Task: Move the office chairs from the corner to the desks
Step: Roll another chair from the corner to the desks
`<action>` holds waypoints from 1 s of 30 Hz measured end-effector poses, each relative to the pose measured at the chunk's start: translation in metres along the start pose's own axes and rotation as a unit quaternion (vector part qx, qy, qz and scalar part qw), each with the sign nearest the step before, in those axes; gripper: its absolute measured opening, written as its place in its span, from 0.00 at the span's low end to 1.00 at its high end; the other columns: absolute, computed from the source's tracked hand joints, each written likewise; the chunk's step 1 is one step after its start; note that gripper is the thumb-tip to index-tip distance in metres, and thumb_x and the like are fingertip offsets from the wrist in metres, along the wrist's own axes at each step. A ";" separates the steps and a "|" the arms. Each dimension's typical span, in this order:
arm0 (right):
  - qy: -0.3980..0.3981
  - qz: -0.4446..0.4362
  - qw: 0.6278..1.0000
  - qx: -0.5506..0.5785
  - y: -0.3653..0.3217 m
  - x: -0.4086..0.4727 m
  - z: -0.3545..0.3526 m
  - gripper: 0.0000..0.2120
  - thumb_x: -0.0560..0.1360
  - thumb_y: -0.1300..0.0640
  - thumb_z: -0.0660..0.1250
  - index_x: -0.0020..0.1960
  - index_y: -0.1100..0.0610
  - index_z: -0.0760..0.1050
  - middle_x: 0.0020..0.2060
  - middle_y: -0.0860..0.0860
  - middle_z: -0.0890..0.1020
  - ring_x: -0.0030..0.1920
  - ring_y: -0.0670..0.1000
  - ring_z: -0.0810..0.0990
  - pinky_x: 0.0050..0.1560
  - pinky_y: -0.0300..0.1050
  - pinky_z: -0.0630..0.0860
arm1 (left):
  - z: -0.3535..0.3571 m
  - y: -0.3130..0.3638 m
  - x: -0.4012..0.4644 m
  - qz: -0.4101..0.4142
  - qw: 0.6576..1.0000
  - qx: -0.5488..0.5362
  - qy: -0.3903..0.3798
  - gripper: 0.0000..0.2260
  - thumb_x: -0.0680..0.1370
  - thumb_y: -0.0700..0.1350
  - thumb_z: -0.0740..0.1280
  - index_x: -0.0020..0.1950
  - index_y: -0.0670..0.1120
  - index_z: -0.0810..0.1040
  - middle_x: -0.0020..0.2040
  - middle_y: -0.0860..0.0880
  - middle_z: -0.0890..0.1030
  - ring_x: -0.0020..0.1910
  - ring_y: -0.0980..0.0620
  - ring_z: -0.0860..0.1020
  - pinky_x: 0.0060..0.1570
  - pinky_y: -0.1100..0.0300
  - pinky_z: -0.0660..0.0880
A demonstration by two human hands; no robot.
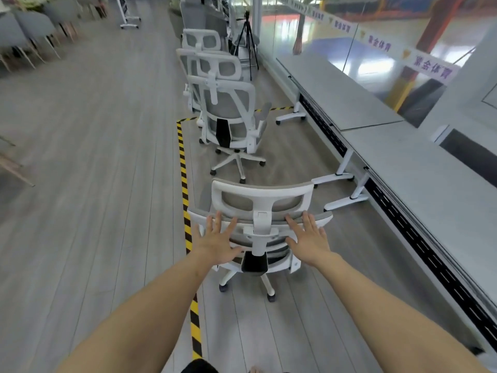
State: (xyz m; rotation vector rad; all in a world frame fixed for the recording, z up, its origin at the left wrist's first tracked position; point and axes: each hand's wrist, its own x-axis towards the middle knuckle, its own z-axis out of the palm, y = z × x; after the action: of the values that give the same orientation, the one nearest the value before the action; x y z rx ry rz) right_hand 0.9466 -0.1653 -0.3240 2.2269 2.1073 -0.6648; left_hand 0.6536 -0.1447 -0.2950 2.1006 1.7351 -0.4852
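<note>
Left hand and right hand both open, fingers spread, palms at the backrest of nearest office chair, one either side of its spine; touching or just short, hard to tell. Chair on floor right of striped tape, desk to its right. Second chair ahead, more behind.

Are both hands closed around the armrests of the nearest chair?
No, the left hand and right hand are spread open against the back of the nearest chair.
</note>
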 end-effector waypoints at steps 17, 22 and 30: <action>0.026 0.048 0.998 0.007 -0.100 0.275 -0.071 0.33 0.81 0.39 0.53 0.82 0.38 0.42 0.83 0.51 0.43 0.82 0.50 0.39 0.80 0.61 0.48 | -0.188 -0.121 0.289 0.041 0.997 0.062 -0.016 0.40 0.78 0.72 0.55 0.81 0.65 0.33 0.81 0.49 0.28 0.82 0.40 0.34 0.72 0.25 0.39; 0.037 0.034 0.999 -0.021 -0.115 0.321 -0.086 0.33 0.83 0.41 0.53 0.82 0.39 0.42 0.84 0.49 0.44 0.83 0.51 0.41 0.80 0.64 0.42 | -0.226 -0.148 0.348 0.052 0.998 0.041 -0.013 0.38 0.80 0.70 0.54 0.80 0.66 0.33 0.82 0.50 0.31 0.82 0.41 0.35 0.72 0.24 0.39; 0.011 0.031 0.999 -0.027 -0.129 0.370 -0.095 0.36 0.82 0.49 0.56 0.82 0.40 0.37 0.83 0.52 0.40 0.82 0.60 0.38 0.79 0.66 0.45 | -0.249 -0.142 0.381 0.064 0.998 0.009 -0.010 0.38 0.82 0.65 0.56 0.83 0.59 0.35 0.84 0.52 0.35 0.82 0.42 0.36 0.75 0.27 0.41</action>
State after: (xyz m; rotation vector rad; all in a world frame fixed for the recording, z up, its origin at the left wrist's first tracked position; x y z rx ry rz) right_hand 0.8548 0.2271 -0.3134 2.2701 2.0318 -0.5762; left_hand 0.5905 0.3276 -0.2726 2.1939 1.5793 -0.4844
